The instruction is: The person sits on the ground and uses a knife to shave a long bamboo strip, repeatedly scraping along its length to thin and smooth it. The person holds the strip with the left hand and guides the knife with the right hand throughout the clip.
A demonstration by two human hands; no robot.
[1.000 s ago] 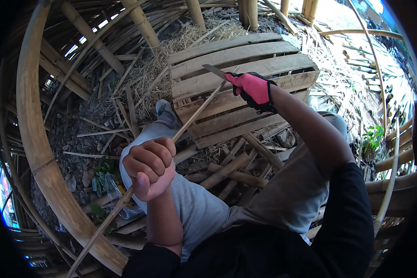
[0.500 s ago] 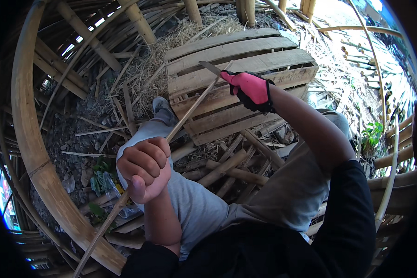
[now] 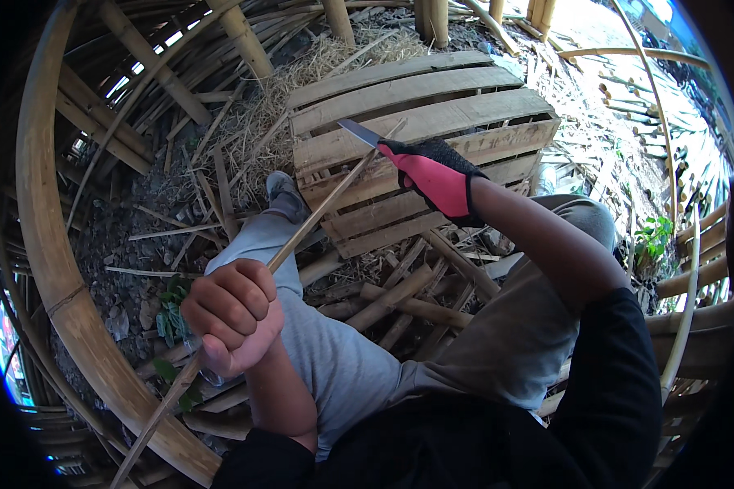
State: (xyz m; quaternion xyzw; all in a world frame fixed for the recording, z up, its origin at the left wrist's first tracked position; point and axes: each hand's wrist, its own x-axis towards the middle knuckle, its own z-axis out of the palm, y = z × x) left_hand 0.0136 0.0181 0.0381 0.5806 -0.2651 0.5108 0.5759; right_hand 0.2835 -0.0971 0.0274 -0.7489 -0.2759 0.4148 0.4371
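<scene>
A long thin bamboo strip (image 3: 324,206) runs slantwise from the lower left up to the top of a wooden crate. My bare left hand (image 3: 231,316) is closed in a fist round its lower part, above my left thigh. On my right hand (image 3: 434,175) is a pink and black glove, and its fingers are wrapped round a knife whose handle they hide. The knife's blade (image 3: 357,132) points to the upper left and lies across the strip near its far end. Whether the gloved fingers also touch the strip, I cannot tell.
The slatted wooden crate (image 3: 416,114) stands in front of me, with dry straw (image 3: 302,77) behind it. Cut bamboo pieces (image 3: 395,297) litter the ground between my legs. A thick curved bamboo pole (image 3: 53,244) arcs along my left. Green leaves (image 3: 654,236) grow at the right.
My left hand has drawn back toward the lower left with the bamboo strip. My right hand and the knife have shifted slightly left and nearer, and the blade has turned a little.
</scene>
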